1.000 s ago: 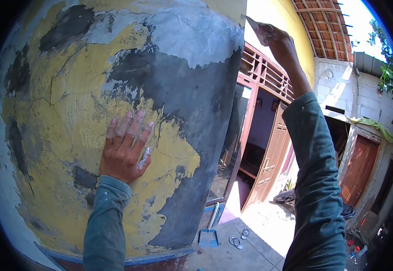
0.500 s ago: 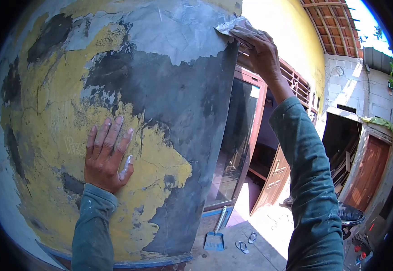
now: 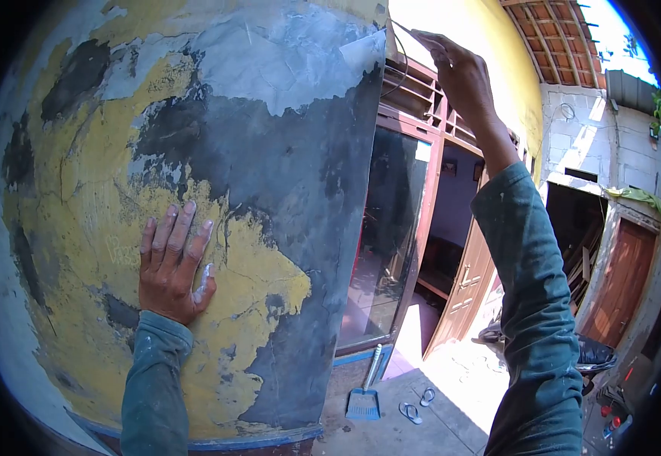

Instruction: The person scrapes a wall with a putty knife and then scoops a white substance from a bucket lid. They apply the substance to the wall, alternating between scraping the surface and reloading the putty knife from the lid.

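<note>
My left hand (image 3: 172, 266) lies flat against the peeling yellow paint (image 3: 80, 228), fingers stretched upward and thumb tip coated in white putty. Past the wall's right corner, my right hand (image 3: 463, 76) is raised at the top, its fingers closed on a thin flat putty scraper (image 3: 423, 35) seen nearly edge-on. The scraper is apart from the wall. Pale grey putty (image 3: 277, 61) covers the upper wall, with a lighter fresh-looking patch (image 3: 362, 53) at the corner. Below it, dark grey plaster (image 3: 285, 152) is bare.
Right of the corner stand a glass-paned window (image 3: 391, 228) with a reddish frame and an open wooden door (image 3: 463, 292). A blue dustpan (image 3: 363, 403) and sandals (image 3: 410, 413) are on the floor. A thin cable (image 3: 405, 64) hangs by the corner. Farther right is a brown door (image 3: 621, 281).
My right hand has moved right, off the wall corner, with the scraper turned edge-on. A lighter putty patch shows where it was. My left hand stays on the wall; the view shifted slightly.
</note>
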`<state>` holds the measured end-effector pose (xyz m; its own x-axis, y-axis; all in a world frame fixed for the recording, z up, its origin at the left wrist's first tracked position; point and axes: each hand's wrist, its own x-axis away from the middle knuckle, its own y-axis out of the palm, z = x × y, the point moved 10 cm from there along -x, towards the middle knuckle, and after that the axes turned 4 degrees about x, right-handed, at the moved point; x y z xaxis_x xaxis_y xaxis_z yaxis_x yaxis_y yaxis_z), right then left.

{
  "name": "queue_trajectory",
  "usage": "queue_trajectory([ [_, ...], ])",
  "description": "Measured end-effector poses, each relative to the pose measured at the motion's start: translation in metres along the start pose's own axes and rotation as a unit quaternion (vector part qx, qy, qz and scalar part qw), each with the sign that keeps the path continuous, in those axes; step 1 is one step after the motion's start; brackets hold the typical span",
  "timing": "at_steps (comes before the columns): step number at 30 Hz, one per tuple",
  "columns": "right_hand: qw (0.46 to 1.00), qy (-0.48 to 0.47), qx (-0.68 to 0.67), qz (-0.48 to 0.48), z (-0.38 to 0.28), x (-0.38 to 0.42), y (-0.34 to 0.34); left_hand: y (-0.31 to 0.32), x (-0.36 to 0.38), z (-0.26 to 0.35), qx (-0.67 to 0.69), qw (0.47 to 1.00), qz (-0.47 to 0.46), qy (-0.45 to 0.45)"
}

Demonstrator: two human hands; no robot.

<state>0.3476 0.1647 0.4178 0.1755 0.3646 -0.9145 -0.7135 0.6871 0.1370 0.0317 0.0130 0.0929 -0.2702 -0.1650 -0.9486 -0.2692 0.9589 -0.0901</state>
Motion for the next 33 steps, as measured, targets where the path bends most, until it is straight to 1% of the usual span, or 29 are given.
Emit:
queue_trajectory([
  [2, 0.998, 0.021, 0.063, -0.009, -0.004, -0.033, 0.016, 0.001, 0.001, -0.002, 0.003, 1.0, -0.002, -0.001],
  [3, 0.998, 0.022, 0.063, -0.009, -0.013, -0.042, 0.02, 0.001, 0.001, -0.002, 0.009, 1.0, -0.003, 0.0],
  [5, 0.985, 0.116, 0.066, -0.106, -0.012, -0.048, 0.044, 0.001, 0.0, -0.002, 0.016, 1.0, -0.003, -0.001],
  [6, 0.985, 0.115, 0.067, -0.107, -0.017, -0.045, 0.045, 0.001, 0.001, -0.002, 0.023, 1.0, -0.003, -0.003],
  [8, 0.991, 0.006, 0.071, -0.109, -0.054, -0.031, 0.045, 0.001, 0.002, -0.004, 0.023, 1.0, -0.003, -0.004],
  [9, 0.986, -0.065, 0.114, -0.099, -0.078, -0.015, 0.042, 0.002, 0.002, -0.004, 0.023, 1.0, -0.003, -0.002],
  [10, 0.989, -0.044, 0.079, -0.118, -0.102, 0.0, 0.03, 0.002, 0.001, -0.003, 0.03, 1.0, -0.003, -0.001],
  [11, 0.984, -0.039, 0.068, -0.161, -0.118, 0.013, 0.024, 0.001, 0.0, -0.003, 0.034, 0.999, 0.001, 0.001],
  [14, 0.981, -0.134, 0.005, -0.138, -0.144, 0.05, 0.016, -0.001, 0.001, -0.002, 0.037, 0.999, 0.006, 0.004],
  [15, 0.981, -0.136, 0.007, -0.136, -0.146, 0.055, 0.006, -0.002, 0.0, -0.002, 0.035, 0.999, 0.008, 0.005],
  [17, 0.959, -0.152, -0.024, -0.239, -0.149, 0.069, 0.004, -0.003, 0.0, -0.001, 0.036, 0.999, 0.01, 0.004],
  [18, 0.955, -0.082, -0.068, -0.276, -0.139, 0.062, -0.001, -0.003, 0.0, -0.002, 0.04, 0.999, 0.008, 0.003],
  [20, 0.98, -0.013, -0.063, -0.188, -0.091, 0.024, -0.006, -0.002, 0.001, -0.003, 0.034, 0.999, 0.008, 0.004],
  [22, 0.987, 0.07, -0.05, -0.133, -0.053, -0.021, -0.013, 0.0, 0.002, -0.002, 0.032, 0.999, 0.008, 0.006],
  [24, 0.997, 0.016, 0.03, -0.072, -0.043, -0.044, -0.007, 0.0, 0.002, -0.003, 0.039, 0.999, 0.004, 0.004],
  [25, 0.997, -0.037, 0.047, -0.043, -0.046, -0.051, -0.002, 0.0, 0.002, -0.003, 0.038, 0.999, 0.005, 0.003],
  [26, 0.997, -0.038, 0.046, -0.042, -0.04, -0.049, 0.008, 0.0, 0.002, -0.003, 0.039, 0.999, 0.004, 0.003],
  [28, 0.989, -0.047, 0.12, -0.068, -0.046, -0.041, 0.03, 0.0, 0.002, -0.003, 0.039, 0.999, 0.003, 0.002],
  [30, 0.985, -0.083, 0.143, -0.041, -0.062, -0.015, 0.045, -0.001, 0.002, -0.003, 0.04, 0.999, 0.007, 0.005],
  [33, 0.985, -0.097, 0.135, -0.032, -0.073, 0.023, 0.038, 0.0, 0.003, -0.003, 0.039, 0.999, 0.013, 0.011],
])
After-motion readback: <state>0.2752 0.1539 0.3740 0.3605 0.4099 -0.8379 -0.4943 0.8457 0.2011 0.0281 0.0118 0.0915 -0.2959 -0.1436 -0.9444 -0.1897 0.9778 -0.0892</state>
